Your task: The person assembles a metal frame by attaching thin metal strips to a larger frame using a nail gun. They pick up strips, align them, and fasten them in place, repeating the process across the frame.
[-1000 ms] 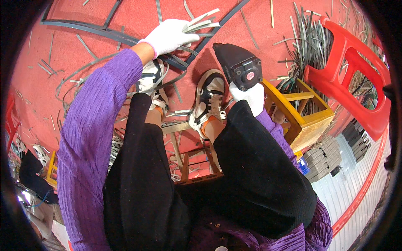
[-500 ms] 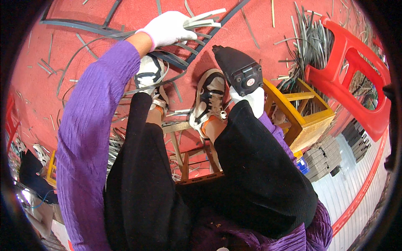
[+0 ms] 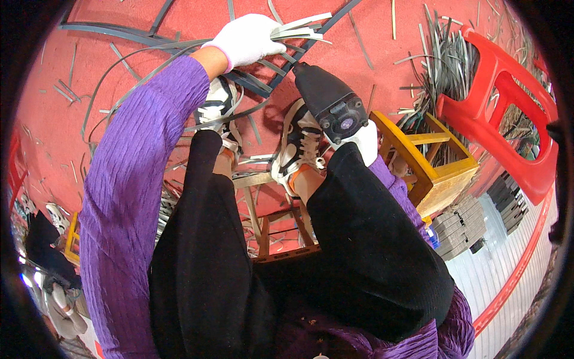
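I sit on a low wooden stool (image 3: 281, 236) over a red floor. My left hand (image 3: 248, 39), in a white glove, is stretched forward and closed around a bundle of thin pale and grey strips (image 3: 302, 30). My right hand (image 3: 362, 140), also gloved, rests by my right knee and holds a black power tool (image 3: 329, 102) pointing away from me. Both my sneakers (image 3: 296, 146) stand on long grey strips lying across the floor.
A yellow wooden stool (image 3: 439, 161) stands to the right, with a red plastic chair (image 3: 508, 113) tipped over beyond it. A heap of grey strips (image 3: 445, 57) lies at the back right. Stacked dark blocks (image 3: 460, 230) sit lower right. Loose strips litter the floor on the left.
My left hand has reached farther forward and up with the strips. The power tool in my right hand has stayed by my knee.
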A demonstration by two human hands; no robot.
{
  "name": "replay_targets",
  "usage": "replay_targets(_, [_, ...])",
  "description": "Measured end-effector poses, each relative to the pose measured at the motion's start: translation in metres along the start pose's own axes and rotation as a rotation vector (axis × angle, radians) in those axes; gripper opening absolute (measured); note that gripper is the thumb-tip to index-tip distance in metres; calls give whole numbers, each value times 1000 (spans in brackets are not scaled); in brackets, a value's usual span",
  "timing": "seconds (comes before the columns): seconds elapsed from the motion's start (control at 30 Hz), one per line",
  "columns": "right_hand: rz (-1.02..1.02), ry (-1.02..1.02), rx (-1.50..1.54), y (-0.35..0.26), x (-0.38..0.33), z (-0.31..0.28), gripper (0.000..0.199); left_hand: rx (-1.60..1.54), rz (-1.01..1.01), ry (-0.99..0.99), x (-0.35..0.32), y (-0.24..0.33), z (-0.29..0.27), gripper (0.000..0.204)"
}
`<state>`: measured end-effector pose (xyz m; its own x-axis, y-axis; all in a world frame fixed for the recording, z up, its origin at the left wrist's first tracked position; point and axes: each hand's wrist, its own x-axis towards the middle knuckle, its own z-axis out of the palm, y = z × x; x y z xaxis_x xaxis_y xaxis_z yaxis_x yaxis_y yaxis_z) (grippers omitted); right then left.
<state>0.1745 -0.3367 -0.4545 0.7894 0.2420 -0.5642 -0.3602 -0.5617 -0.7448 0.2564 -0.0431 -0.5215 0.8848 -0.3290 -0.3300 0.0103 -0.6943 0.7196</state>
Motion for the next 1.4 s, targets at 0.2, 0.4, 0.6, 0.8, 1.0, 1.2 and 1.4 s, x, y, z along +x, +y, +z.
replay_targets(0.2, [20,-85,-340,-41,4,-7,50,21,23,13,2,-1,0,33])
replay_targets(0.4, [-36,-69,-461,-64,7,-8,57,61,-15,-106,3,6,-7,33])
replay_targets(0.6, [-3,-93,-454,-48,11,-9,47,-127,-136,-116,17,17,-34,35])
replay_targets(0.8, [-276,-52,-585,-37,8,-15,24,5,40,-189,39,19,-29,34])
replay_targets(1.0, [-129,44,-362,-41,10,-20,21,67,18,-226,43,10,-11,34])
replay_targets(1.2, [-262,54,-435,-40,18,-20,21,46,65,-155,43,7,-9,38])
replay_targets(1.4, [-201,44,-420,-33,22,-20,23,25,31,-195,42,7,-10,34])
